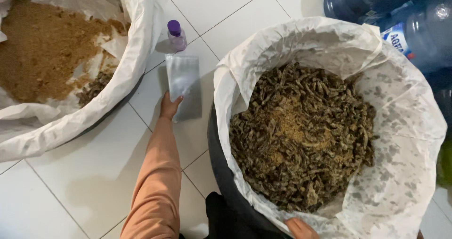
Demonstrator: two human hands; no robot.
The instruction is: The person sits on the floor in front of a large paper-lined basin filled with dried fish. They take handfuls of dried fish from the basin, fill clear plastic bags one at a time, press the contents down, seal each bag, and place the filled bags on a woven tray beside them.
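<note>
My left hand (168,106), in an orange sleeve, reaches out over the white tiled floor and grips the near edge of a clear plastic bag (182,81) lying flat on the tiles. A small bottle with a purple cap (176,35) stands just beyond the bag. My right hand (299,228) shows only partly at the bottom edge, resting on the near rim of a dark tub (220,173) lined with a white plastic sheet. The tub holds dark dried pieces (301,135) dusted with brown powder in the middle.
At the upper left a second lined container (127,74) holds brown powder (42,50) and some dark pieces. Large blue water bottles (405,17) lie at the upper right. White floor tiles (84,173) stretch between the two containers.
</note>
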